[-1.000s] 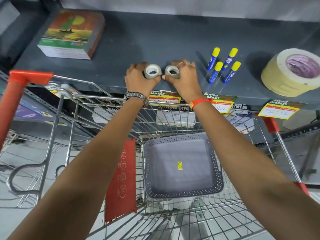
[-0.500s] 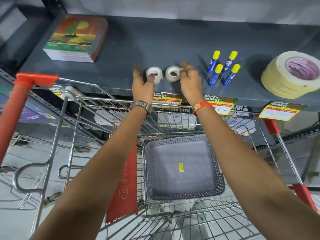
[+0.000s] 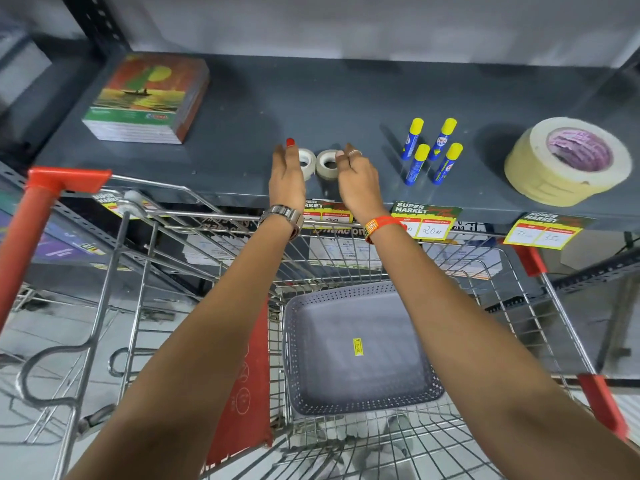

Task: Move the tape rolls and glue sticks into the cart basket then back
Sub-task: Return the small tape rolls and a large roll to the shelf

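Two small pale tape rolls, the left roll point(image 3: 307, 162) and the right roll point(image 3: 327, 164), lie side by side on the dark grey shelf point(image 3: 311, 98) near its front edge. My left hand point(image 3: 287, 178) hovers open just left of them, partly covering the left roll. My right hand point(image 3: 358, 181) is open just right of the right roll, fingers loosely curled, holding nothing. Several blue glue sticks point(image 3: 429, 152) with yellow caps lie on the shelf further right. The grey perforated basket point(image 3: 298, 344) sits empty inside the wire cart point(image 3: 145, 306) below.
A stack of notebooks point(image 3: 149, 98) lies at the shelf's left. A large cream masking tape roll point(image 3: 568, 161) sits at the right end. The cart's red handle point(image 3: 31, 220) stands at the left. Price tags point(image 3: 426, 220) hang along the shelf edge.
Both hands gripped the two small tape rolls on the shelf a second ago. They have let go and drawn slightly apart; the rolls stay on the shelf.
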